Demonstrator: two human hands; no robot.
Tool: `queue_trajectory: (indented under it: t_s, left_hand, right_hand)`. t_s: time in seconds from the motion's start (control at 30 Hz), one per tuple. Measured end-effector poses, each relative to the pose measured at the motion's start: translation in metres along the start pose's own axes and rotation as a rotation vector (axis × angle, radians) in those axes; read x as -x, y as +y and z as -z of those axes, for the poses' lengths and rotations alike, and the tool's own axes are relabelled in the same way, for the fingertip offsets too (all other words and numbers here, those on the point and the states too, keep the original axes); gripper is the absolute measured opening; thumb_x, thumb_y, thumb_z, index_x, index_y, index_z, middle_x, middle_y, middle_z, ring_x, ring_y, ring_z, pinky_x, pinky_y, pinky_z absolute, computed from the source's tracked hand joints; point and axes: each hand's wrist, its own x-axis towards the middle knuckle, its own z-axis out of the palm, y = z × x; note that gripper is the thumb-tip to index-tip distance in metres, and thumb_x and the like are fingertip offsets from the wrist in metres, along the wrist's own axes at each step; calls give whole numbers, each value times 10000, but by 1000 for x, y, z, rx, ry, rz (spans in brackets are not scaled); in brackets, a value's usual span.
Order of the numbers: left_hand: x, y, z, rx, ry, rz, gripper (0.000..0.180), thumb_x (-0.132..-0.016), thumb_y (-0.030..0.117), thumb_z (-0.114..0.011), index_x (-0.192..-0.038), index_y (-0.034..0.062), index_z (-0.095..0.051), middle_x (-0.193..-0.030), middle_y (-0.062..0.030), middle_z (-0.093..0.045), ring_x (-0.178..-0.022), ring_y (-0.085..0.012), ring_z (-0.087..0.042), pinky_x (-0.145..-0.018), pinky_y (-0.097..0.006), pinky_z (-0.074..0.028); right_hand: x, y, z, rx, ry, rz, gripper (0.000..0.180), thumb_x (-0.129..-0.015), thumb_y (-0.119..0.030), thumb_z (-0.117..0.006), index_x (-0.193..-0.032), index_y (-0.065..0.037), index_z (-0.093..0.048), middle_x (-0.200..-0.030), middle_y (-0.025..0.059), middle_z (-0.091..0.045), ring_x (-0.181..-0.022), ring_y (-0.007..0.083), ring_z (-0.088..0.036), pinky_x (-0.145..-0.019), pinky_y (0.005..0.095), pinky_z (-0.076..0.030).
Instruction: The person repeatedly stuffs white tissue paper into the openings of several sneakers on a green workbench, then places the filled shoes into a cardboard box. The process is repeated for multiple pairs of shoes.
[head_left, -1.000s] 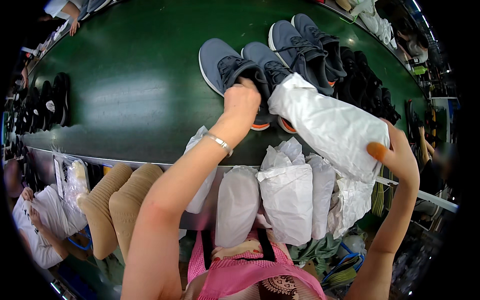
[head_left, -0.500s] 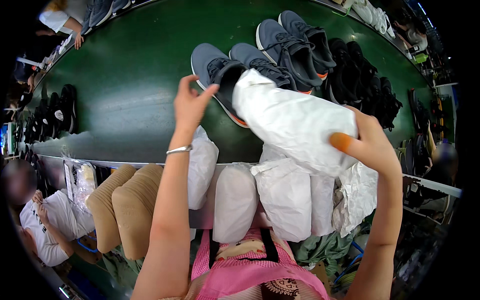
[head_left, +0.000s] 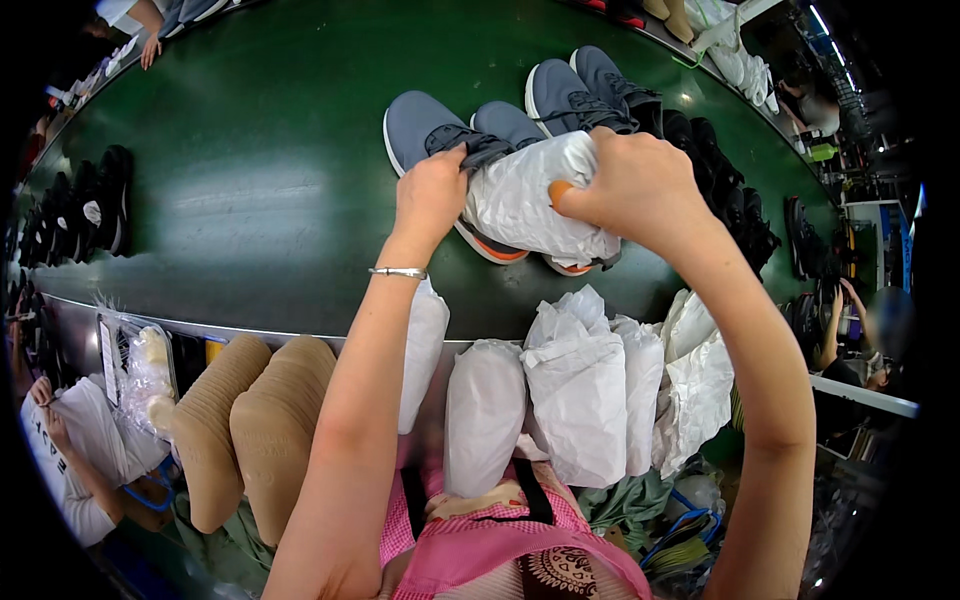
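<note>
- Bundle [head_left: 530,200] of crumpled white paper lies slantwise between the two hands, above the openings of the two nearest grey shoes; how far its lower end goes into either shoe is hidden.
- Right hand [head_left: 630,185] grips the bundle's upper right end, thumb pressed on the near side and wearing an orange cover [head_left: 559,196]; the other fingers wrap over the far side, mostly out of sight.
- Left hand [head_left: 432,195] is at the laces and collar of the left shoe [head_left: 418,118], fingers bent and close together, tips touching it; whether they pinch the tongue, I cannot tell.
- Left wrist wears a silver bracelet [head_left: 398,272].
- Second shoe [head_left: 507,122] stands just beside the left shoe, largely covered by the bundle; orange trim shows at the heels of both.
- Another grey pair [head_left: 562,92] stands behind, to the right, with black shoes [head_left: 700,150] next to it.
- All these shoes rest on a green belt [head_left: 270,120]; more black shoes [head_left: 118,205] stand at its far left.
- Upright paper packs [head_left: 575,400] line the belt's near edge, in front of a pink apron [head_left: 470,550].
- Tan insoles [head_left: 285,430] form two stacks left of them.
</note>
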Motion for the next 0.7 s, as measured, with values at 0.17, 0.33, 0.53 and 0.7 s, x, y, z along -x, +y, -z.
queue_trajectory:
  t_s: [0.17,0.33,0.53,0.7]
  left_hand:
    - [-1,-6,-6,58,47,12,331,-794,96,-563,-1118,53,-614,-981,-145,-642,-870,-337,-617,-741,-425,-501]
    - [6,-8,-11,164,81,66,369,-781,100,-570,-1147,69,-604,-991,-128,-642,-896,-326,-610,-755,-418,-495]
    - [-7,-7,3,283,-11,194,394,-779,129,-582,-1172,137,-599,-1001,-123,-650,-896,-323,-611,-755,-406,-491]
    - [-15,1,18,123,-120,201,393,-786,109,-561,-1166,187,-621,-925,-113,-665,-858,-316,-621,-730,-407,-493]
  right_hand:
    - [-13,-20,-14,63,159,68,457,-625,-401,-695,-778,18,-594,-634,150,-620,-575,304,-630,-549,380,-514]
    - [-1,-41,-109,17,528,127,416,-609,-298,-744,-794,-14,-504,-596,101,-596,-491,237,-616,-430,348,-487]
    - [-30,-38,-128,-195,325,42,454,-634,-295,-741,-881,3,-503,-712,141,-641,-587,299,-633,-571,381,-521]
    - [-33,-30,-92,-195,-64,95,417,-681,-288,-733,-891,37,-579,-699,189,-644,-681,361,-646,-643,425,-513]
